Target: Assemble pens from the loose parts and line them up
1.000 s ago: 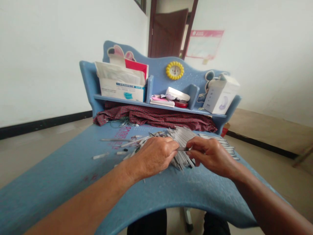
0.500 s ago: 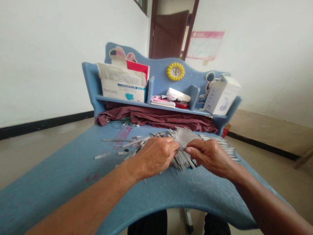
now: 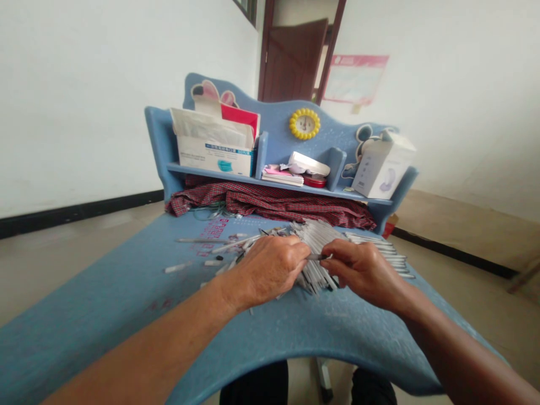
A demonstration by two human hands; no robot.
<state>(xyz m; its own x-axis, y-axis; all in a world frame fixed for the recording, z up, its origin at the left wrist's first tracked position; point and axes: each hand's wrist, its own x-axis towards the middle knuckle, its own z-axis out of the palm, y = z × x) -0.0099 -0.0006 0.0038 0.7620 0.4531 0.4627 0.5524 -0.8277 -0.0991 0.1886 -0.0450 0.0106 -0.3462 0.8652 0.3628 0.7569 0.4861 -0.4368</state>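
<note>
My left hand [image 3: 270, 265] is closed around a slim pen [image 3: 313, 257], whose greyish end sticks out to the right. At that end, the thumb and fingers of my right hand [image 3: 363, 271] pinch a small dark piece at the pen's tip. Beneath and behind both hands lies a heap of clear pen barrels [image 3: 316, 236]. Left of the heap are a short white tube [image 3: 177, 268], a small black piece [image 3: 219, 257] and a long thin pen part [image 3: 200, 241]. A row of pens [image 3: 390, 253] lies beyond my right hand.
The blue desk [image 3: 320, 326] has a curved front edge. Checked cloth [image 3: 270, 202] is bundled beneath its shelf. On the shelf stand a mask box [image 3: 215, 154], stacked papers [image 3: 282, 177], a red tin [image 3: 314, 181] and a white box [image 3: 382, 166].
My right hand has shifted slightly right along the pen, and its dark tip now shows between the fingers. My left hand keeps its hold, almost still.
</note>
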